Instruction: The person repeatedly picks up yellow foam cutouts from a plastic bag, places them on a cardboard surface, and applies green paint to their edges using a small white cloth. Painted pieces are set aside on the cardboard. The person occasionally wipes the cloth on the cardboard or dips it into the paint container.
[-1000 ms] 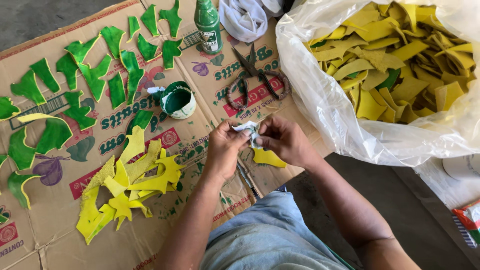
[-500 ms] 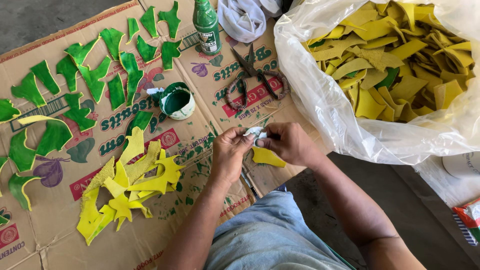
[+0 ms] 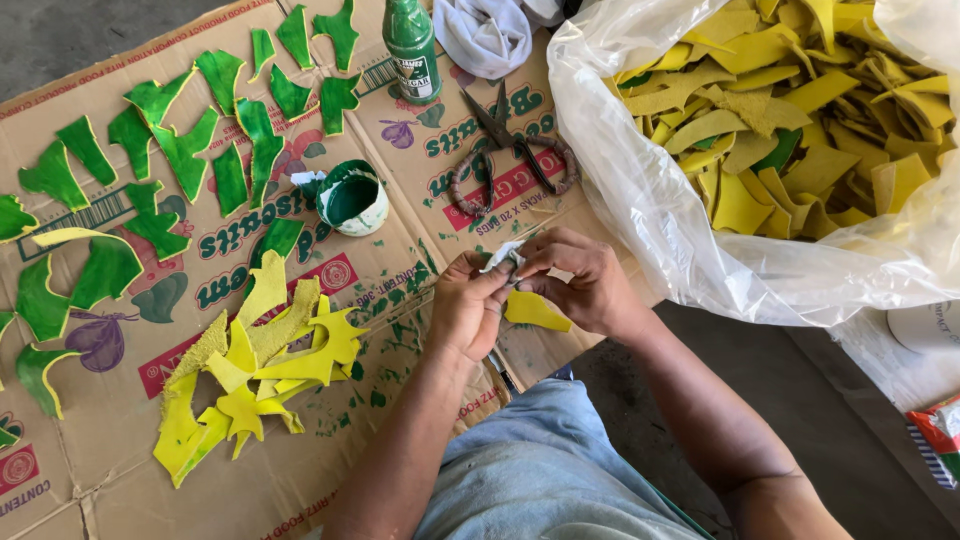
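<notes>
On top of the flat cardboard sheet (image 3: 420,170), both hands meet over a yellow cut piece (image 3: 535,310). Left hand (image 3: 468,305) and right hand (image 3: 585,285) each pinch a small white scrap (image 3: 503,255) between closed fingers. At 12 o'clock from them lie scissors (image 3: 505,140), with a green bottle (image 3: 412,45) and white cloth (image 3: 485,35) beyond. A little green paint tub (image 3: 352,198) sits at 10 o'clock. Green shapes (image 3: 180,150) spread farther that way. Yellow shapes (image 3: 260,370) pile at 8 o'clock. A clear plastic bag (image 3: 640,190) of yellow scraps bulges at 2 o'clock.
</notes>
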